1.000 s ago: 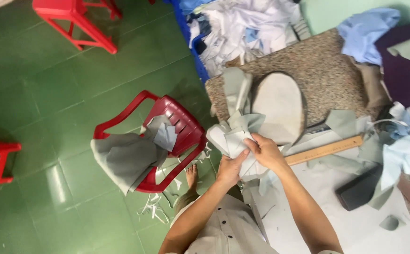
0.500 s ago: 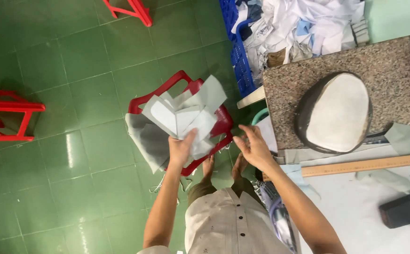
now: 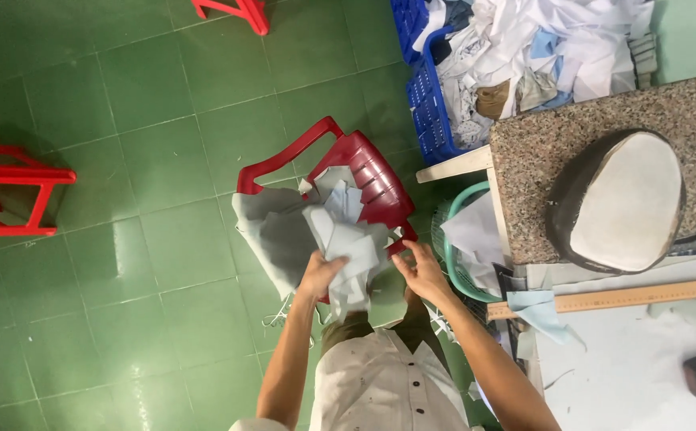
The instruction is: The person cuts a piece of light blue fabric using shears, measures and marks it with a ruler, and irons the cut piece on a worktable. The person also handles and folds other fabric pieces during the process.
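Fabric pieces point(image 3: 340, 239) piled on red chair point(image 3: 364, 172), bunched in left hand point(image 3: 320, 275) with fingers closed on the pale stack; right hand point(image 3: 424, 271) open just beside, touching the chair edge. Light, limp, likely slippery as loose layers; best pinched across the whole stack near its middle.

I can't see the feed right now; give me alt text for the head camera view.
Seen from above, a person's left hand grips a bundle of pale grey fabric pieces over a red plastic chair, while the right hand hovers open beside it. To the right stand a speckled stone slab bearing a rounded pad and a wooden ruler.
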